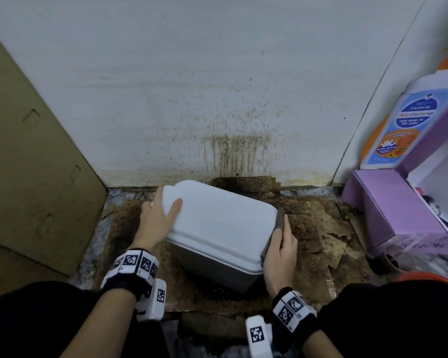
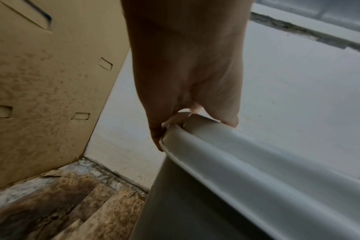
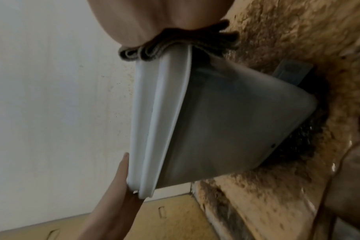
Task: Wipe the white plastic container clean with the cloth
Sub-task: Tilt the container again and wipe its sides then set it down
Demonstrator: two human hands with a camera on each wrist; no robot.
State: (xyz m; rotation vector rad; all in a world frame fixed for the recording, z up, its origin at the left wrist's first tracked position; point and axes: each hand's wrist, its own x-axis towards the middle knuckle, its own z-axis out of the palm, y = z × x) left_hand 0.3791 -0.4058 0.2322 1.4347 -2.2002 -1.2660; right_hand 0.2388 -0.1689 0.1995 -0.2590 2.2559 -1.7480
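Container (image 1: 217,223), white plastic, lidded, tilted on stained floor, long axis running far-left to near-right. Left hand (image 1: 158,215) grips its far-left corner, thumb over the lid; right hand (image 1: 281,251) presses the dark cloth (image 1: 276,228) flat against its right rim, nearest the next wipe.

Left hand (image 1: 157,218) grips, thumb spread; right hand (image 1: 280,251) seemingly pressing flat.
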